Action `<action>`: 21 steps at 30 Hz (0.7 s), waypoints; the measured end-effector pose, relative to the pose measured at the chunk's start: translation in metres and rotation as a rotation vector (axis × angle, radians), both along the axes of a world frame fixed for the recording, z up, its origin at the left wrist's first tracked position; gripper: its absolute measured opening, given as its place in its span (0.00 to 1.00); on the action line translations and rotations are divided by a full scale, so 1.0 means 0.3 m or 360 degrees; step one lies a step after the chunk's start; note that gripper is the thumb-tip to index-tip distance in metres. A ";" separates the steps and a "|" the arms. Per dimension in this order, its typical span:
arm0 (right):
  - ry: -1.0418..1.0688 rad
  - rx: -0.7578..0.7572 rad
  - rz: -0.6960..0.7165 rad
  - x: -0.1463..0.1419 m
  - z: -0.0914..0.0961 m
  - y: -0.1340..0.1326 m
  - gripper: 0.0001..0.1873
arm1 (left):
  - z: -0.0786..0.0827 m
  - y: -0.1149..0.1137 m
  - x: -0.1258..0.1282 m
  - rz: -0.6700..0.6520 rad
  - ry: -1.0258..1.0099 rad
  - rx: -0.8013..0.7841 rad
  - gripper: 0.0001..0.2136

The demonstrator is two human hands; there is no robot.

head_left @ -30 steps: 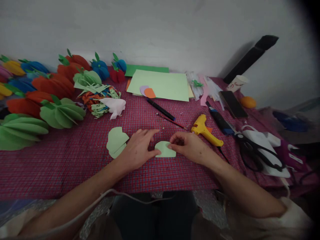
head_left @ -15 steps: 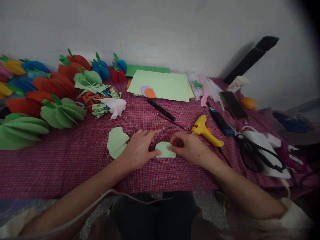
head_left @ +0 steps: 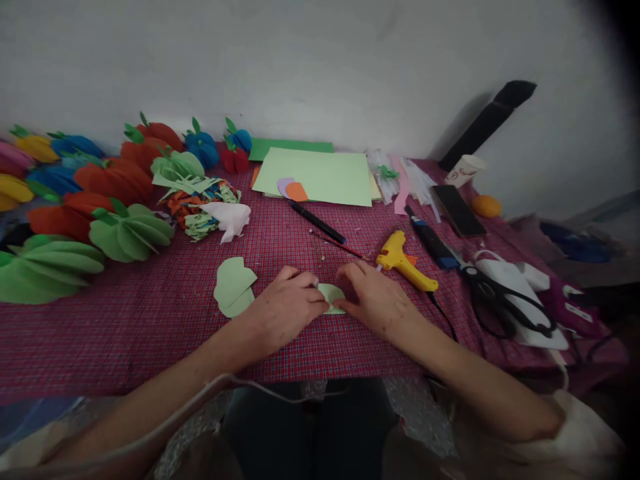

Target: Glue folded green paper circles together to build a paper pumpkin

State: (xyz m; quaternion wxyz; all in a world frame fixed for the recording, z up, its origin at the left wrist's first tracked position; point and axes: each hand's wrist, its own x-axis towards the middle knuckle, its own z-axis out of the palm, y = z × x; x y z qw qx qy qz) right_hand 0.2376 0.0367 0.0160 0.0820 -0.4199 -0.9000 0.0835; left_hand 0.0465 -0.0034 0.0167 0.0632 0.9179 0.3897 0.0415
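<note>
A small light green paper piece [head_left: 330,294] with a curved upper edge lies in front of me, partly covered by my fingers. My left hand [head_left: 291,303] is closed, its thumb and fingers at the left end of the paper. At the other end my right hand [head_left: 376,297] has its thumb and curled fingers on the right edge. Further left, several matching light green paper cutouts [head_left: 233,285] lie overlapped. A yellow glue gun [head_left: 407,263] rests just beyond my right hand.
Paper pumpkins [head_left: 131,232] crowd the left side beside paper scraps [head_left: 200,203]. Light green sheets [head_left: 320,175] lie at the back with a black marker [head_left: 319,221] before them. Rightward are a phone [head_left: 458,211], scissors [head_left: 505,300], a paper cup [head_left: 466,170] and an orange [head_left: 486,206].
My left hand has moved right and closed over the left end of the paper piece. My right hand has shifted slightly left, and more of the paper is covered. The view has shifted slightly.
</note>
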 end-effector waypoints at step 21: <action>-0.0001 0.0080 0.0533 0.075 0.016 -0.080 0.17 | 0.022 -0.089 0.014 0.0265 -0.0120 0.0090 0.15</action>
